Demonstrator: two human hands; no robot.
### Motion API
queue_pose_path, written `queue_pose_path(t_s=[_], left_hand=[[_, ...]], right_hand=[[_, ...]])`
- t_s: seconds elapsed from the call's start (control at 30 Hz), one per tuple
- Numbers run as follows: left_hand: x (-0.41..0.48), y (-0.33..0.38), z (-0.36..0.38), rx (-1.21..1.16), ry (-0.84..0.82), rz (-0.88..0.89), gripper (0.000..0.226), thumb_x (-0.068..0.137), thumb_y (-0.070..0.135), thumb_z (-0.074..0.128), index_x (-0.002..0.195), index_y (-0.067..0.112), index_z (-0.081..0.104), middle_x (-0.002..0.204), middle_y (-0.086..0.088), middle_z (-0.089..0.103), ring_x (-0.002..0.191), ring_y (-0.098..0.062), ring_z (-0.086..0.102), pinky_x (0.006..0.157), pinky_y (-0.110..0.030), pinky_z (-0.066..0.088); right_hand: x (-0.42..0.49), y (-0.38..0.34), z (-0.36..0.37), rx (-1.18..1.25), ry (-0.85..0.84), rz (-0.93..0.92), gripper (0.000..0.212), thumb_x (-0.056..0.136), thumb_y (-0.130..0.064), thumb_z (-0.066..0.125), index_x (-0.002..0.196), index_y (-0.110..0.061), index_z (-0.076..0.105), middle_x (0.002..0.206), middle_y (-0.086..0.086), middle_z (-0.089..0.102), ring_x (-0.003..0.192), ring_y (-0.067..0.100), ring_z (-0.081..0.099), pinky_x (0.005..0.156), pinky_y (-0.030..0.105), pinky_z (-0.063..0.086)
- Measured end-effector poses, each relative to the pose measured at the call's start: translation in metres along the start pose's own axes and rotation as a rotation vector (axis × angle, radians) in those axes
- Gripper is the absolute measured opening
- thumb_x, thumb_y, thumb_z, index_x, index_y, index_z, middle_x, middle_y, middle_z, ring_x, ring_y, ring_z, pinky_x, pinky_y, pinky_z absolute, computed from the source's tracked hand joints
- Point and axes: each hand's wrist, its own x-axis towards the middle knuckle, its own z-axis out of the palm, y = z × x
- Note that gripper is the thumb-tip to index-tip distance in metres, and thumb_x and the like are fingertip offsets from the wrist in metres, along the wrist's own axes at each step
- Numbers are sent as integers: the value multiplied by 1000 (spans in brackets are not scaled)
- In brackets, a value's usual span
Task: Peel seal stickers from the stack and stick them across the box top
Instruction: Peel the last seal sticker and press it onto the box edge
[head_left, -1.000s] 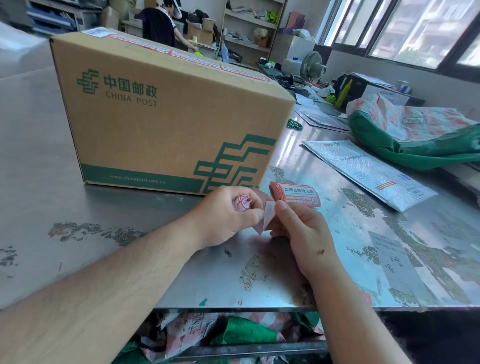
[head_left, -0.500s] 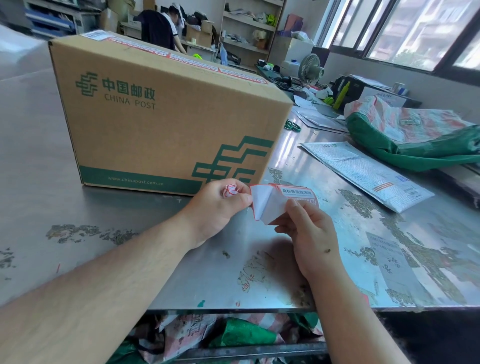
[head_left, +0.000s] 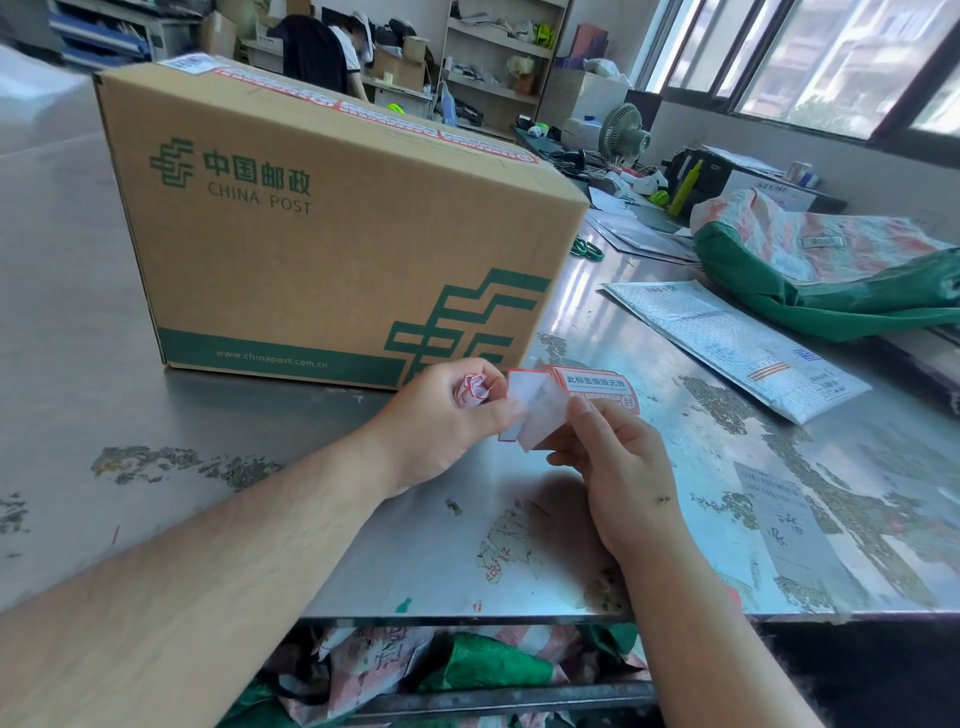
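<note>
A brown China Post cardboard box (head_left: 322, 249) stands on the steel table, with several red-edged seal stickers in a row along its top (head_left: 395, 122). In front of its near right corner, my right hand (head_left: 618, 467) holds the stack of red-and-white seal stickers (head_left: 597, 387). My left hand (head_left: 447, 421) pinches the corner of one sticker (head_left: 519, 402), which is partly lifted from its backing, white side toward me. A crumpled wad of backing paper (head_left: 474, 388) sits curled in my left palm.
A grey padded mailer (head_left: 727, 343) lies on the table (head_left: 156, 467) to the right, with a green-and-pink woven sack (head_left: 831, 270) behind it. A fan, papers and clutter fill the far right; a person sits at a desk behind the box. More sacks lie under the table edge.
The sticker has been peeled further off the stack, its white underside now showing more. Both hands rose slightly toward the box's lower right corner.
</note>
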Motion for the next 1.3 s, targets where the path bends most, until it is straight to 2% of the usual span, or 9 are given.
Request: queue_pose_path(t_s=[0.2, 0.37, 0.53, 0.8, 0.9, 1.03, 1.13, 1.23, 1.3], left_hand=[[2, -4, -2, -18, 80, 10, 12, 79, 24, 57, 69, 22, 50, 53, 14, 48, 49, -5, 40, 52, -21, 33], [5, -10, -3, -47, 146, 3, 20, 92, 6, 59, 84, 22, 51, 73, 6, 50, 56, -5, 45, 53, -15, 37], [5, -9, -3, -59, 180, -79, 28, 79, 23, 43, 98, 32, 62, 81, 7, 56, 64, -8, 45, 61, -27, 34], [2, -3, 0, -92, 148, -12, 35, 89, 43, 59, 104, 12, 61, 77, 10, 62, 61, 6, 53, 61, -9, 42], [2, -5, 0, -56, 145, -1, 38, 86, 39, 70, 103, 7, 60, 85, -11, 66, 74, -7, 58, 72, -24, 46], [2, -6, -4, -68, 198, -50, 28, 86, 37, 58, 94, 10, 59, 72, 10, 56, 63, -5, 48, 63, -25, 39], [2, -4, -4, -59, 226, -77, 23, 82, 33, 48, 92, 15, 56, 83, 1, 57, 73, -15, 53, 69, -36, 48], [1, -4, -4, 0, 209, -80, 13, 87, 28, 45, 97, 20, 48, 99, -10, 60, 91, -34, 62, 89, -53, 52], [2, -5, -3, -50, 220, -87, 16, 95, 11, 39, 100, 25, 43, 108, -17, 64, 92, -31, 69, 87, -47, 56]], right_hand=[[1, 2, 0, 21, 11, 9, 27, 88, -30, 57, 75, -21, 78, 74, 9, 75, 72, 22, 71, 67, 34, 51], [2, 3, -2, 57, 37, 11, 27, 87, -28, 58, 68, -18, 74, 67, 5, 70, 64, 17, 66, 63, 30, 50], [3, 7, -4, 78, 33, 13, 26, 85, -29, 62, 65, -16, 71, 65, 5, 63, 63, 20, 58, 63, 33, 48], [5, 11, -6, 101, 15, 29, 24, 82, -31, 64, 67, -14, 72, 68, 8, 63, 64, 21, 57, 65, 35, 47], [6, 11, -7, 147, 22, 41, 23, 79, -32, 65, 70, -13, 73, 71, 11, 63, 69, 24, 56, 67, 38, 46], [7, 9, -8, 230, 90, 54, 19, 81, -26, 66, 70, -12, 73, 80, 18, 60, 77, 28, 55, 70, 41, 45], [10, 3, -10, 410, 236, 146, 42, 96, -9, 53, 56, -15, 64, 57, 3, 53, 60, 26, 57, 59, 31, 46], [14, -1, -13, 584, 361, 250, 33, 98, -10, 48, 65, -12, 54, 46, 0, 46, 56, 25, 52, 56, 28, 43], [15, -2, -13, 600, 367, 267, 30, 98, -10, 47, 68, -11, 50, 46, 1, 46, 53, 24, 52, 57, 28, 39]])
